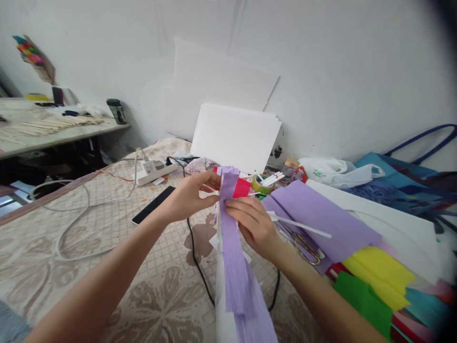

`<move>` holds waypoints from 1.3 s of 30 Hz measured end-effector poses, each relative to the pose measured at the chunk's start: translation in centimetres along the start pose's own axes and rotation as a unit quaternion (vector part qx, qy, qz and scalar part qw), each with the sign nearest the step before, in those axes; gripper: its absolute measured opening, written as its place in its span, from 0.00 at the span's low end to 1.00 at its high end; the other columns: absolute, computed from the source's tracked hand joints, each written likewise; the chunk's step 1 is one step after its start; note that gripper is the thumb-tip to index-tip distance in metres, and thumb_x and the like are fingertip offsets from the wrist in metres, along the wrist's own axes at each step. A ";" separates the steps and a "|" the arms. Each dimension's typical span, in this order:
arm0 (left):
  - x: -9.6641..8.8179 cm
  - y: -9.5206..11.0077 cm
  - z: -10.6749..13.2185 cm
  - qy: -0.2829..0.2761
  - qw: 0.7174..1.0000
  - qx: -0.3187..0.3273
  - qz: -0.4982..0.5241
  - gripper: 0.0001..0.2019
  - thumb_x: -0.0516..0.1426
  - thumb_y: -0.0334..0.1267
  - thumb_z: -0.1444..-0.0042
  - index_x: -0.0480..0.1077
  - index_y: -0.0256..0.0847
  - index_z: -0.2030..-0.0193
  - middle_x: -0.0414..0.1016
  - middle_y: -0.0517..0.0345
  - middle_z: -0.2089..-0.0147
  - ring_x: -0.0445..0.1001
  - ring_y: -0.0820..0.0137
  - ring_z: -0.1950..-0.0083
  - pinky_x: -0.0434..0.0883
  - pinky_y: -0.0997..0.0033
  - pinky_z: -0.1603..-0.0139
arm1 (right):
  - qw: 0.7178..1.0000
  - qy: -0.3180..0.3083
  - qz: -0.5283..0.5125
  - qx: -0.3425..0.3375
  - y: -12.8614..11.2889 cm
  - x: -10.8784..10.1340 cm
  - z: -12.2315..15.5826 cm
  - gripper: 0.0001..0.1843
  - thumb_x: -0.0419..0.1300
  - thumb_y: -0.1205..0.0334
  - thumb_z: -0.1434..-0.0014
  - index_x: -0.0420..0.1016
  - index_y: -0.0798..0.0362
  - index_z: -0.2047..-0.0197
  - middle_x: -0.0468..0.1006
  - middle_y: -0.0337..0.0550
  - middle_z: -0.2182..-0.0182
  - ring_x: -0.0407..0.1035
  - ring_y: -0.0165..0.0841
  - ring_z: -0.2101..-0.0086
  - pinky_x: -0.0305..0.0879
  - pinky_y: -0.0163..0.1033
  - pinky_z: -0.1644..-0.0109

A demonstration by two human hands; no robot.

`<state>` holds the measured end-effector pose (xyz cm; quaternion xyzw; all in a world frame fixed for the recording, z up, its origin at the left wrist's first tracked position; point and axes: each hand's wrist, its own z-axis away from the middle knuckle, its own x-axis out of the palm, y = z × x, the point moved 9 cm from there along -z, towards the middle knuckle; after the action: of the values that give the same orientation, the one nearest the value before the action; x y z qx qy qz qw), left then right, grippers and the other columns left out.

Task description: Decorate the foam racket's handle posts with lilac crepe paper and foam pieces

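Note:
A long strip of purple crepe paper [232, 257] runs down over a white, panel-like piece [220, 305] that stands up in front of me. My left hand [191, 195] is at the strip's upper left edge, thumb and forefinger curled against it; the fingertips are partly hidden. From the other side, my right hand [255, 221] presses bent fingers onto the strip a little lower down. Just behind the upper end shows a red piece [242, 187].
Right of my hands lie purple sheets [321, 219], gold-handled scissors [305, 247], and yellow [380, 274] and green paper [364, 302]. A black phone [153, 205], a power strip [157, 174] and cables are on the left. White boards [235, 136] lean against the wall.

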<state>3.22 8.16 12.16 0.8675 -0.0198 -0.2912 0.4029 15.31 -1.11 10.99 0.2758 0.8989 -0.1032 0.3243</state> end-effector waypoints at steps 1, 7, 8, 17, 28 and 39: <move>0.0 -0.1 0.0 -0.002 1.000 -0.003 0.001 0.12 0.59 0.28 0.48 0.72 0.40 0.56 0.78 0.55 0.59 0.78 0.68 0.57 0.77 0.65 0.54 | 1.000 0.000 0.001 0.001 0.0 0.0 0.1 0.18 0.50 0.71 0.33 0.74 0.52 0.45 0.81 0.51 0.51 0.72 0.39 0.49 0.71 0.51 0.46; 0.1 -0.3 0.0 -0.006 1.000 -0.014 -0.006 0.15 0.58 0.27 0.51 0.73 0.40 0.55 0.78 0.54 0.58 0.78 0.67 0.57 0.77 0.66 0.55 | 1.000 0.015 -0.008 -0.003 -0.1 -0.1 0.7 0.18 0.51 0.71 0.34 0.73 0.54 0.44 0.80 0.52 0.51 0.71 0.40 0.49 0.70 0.51 0.46; 0.2 -0.3 0.0 -0.009 1.000 -0.016 -0.006 0.15 0.58 0.27 0.51 0.73 0.40 0.55 0.78 0.54 0.57 0.78 0.67 0.56 0.77 0.65 0.55 | 1.000 0.014 -0.011 -0.003 -0.1 -0.1 0.8 0.18 0.51 0.72 0.34 0.73 0.55 0.44 0.80 0.52 0.51 0.71 0.40 0.49 0.70 0.51 0.46; 0.5 -0.1 0.1 -0.027 0.999 -0.008 -0.019 0.12 0.60 0.31 0.48 0.72 0.40 0.56 0.77 0.54 0.57 0.77 0.68 0.57 0.76 0.67 0.55 | 1.000 0.012 -0.023 0.008 0.6 0.3 0.6 0.18 0.49 0.71 0.33 0.74 0.54 0.45 0.80 0.52 0.51 0.71 0.40 0.49 0.70 0.51 0.47; 1.0 -1.1 0.3 0.015 0.998 -0.064 -0.014 0.10 0.59 0.33 0.49 0.71 0.38 0.59 0.75 0.54 0.58 0.74 0.67 0.59 0.73 0.63 0.56 | 1.000 0.010 -0.014 -0.004 0.6 0.5 0.4 0.17 0.49 0.72 0.33 0.74 0.56 0.46 0.81 0.52 0.52 0.71 0.40 0.49 0.69 0.49 0.46; 0.8 -1.6 0.4 0.031 0.997 -0.071 -0.010 0.11 0.58 0.32 0.51 0.69 0.38 0.59 0.74 0.54 0.59 0.74 0.66 0.60 0.74 0.62 0.57 | 1.000 0.012 -0.026 0.004 0.5 0.7 1.4 0.20 0.49 0.73 0.34 0.71 0.55 0.42 0.78 0.54 0.48 0.69 0.40 0.47 0.68 0.51 0.44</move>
<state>3.33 8.72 10.42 0.8452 0.0223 -0.2691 0.4613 15.89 -0.89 9.50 0.2544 0.9094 -0.1116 0.3095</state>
